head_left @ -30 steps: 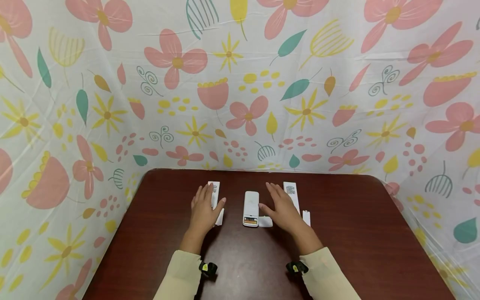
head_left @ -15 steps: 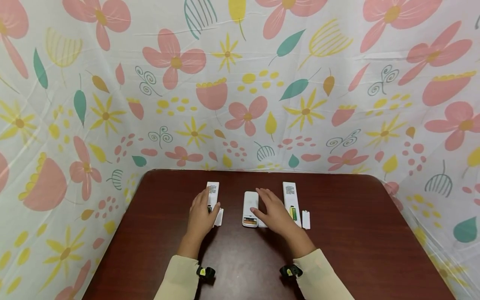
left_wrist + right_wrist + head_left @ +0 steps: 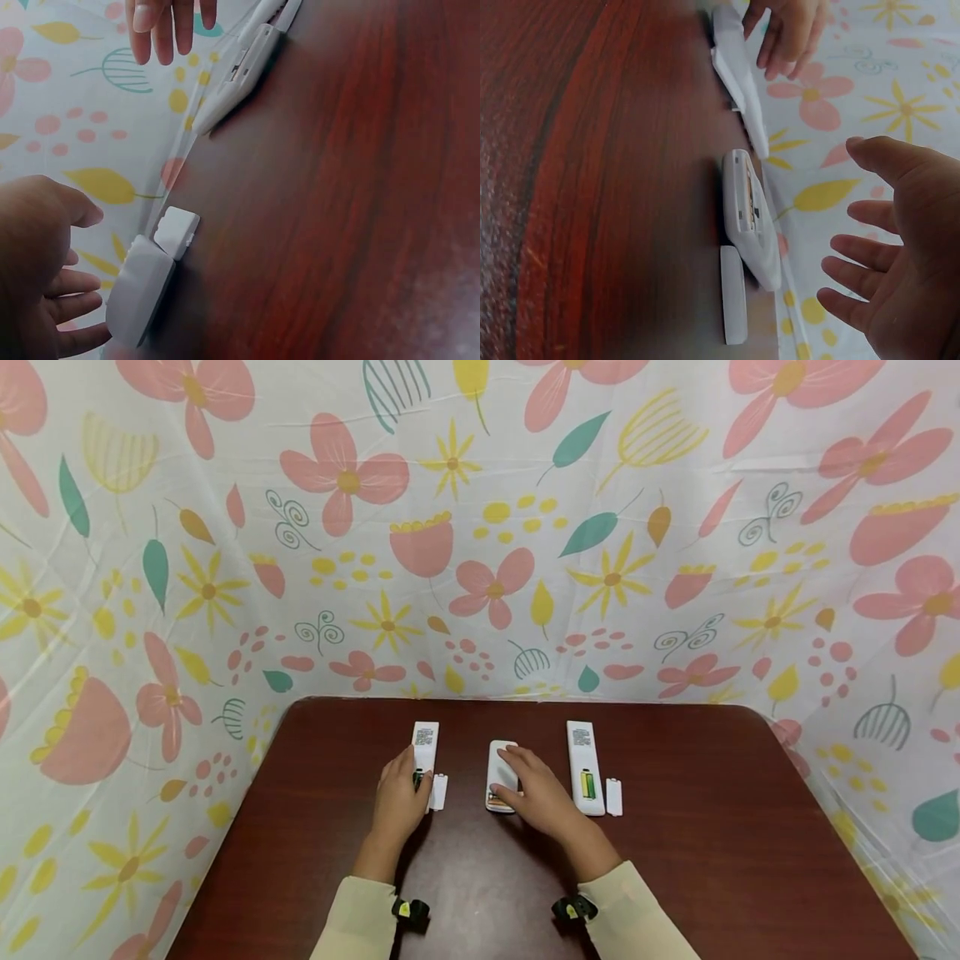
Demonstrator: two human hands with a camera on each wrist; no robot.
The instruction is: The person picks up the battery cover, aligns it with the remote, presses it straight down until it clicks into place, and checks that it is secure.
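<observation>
Three white remote controls lie on the table with their battery compartments uncovered. My left hand (image 3: 400,797) is held over the lower left side of the left remote (image 3: 425,742), its fingers loosely bent. My right hand (image 3: 543,795), fingers relaxed and apart, hovers over the middle remote (image 3: 497,768). In the right wrist view a gap shows between that hand and the middle remote (image 3: 746,202), whose cover (image 3: 733,296) lies beside it. A battery shows in the right remote (image 3: 582,756). Neither hand holds anything.
A loose battery cover (image 3: 439,792) lies beside the left remote, another white cover (image 3: 614,797) beside the right one. The dark red table (image 3: 690,843) meets a flower-patterned cloth (image 3: 495,527) at the back and sides.
My right hand has moved left from beside the right remote to over the middle one, uncovering the right remote's battery. My left hand has shifted slightly left and down.
</observation>
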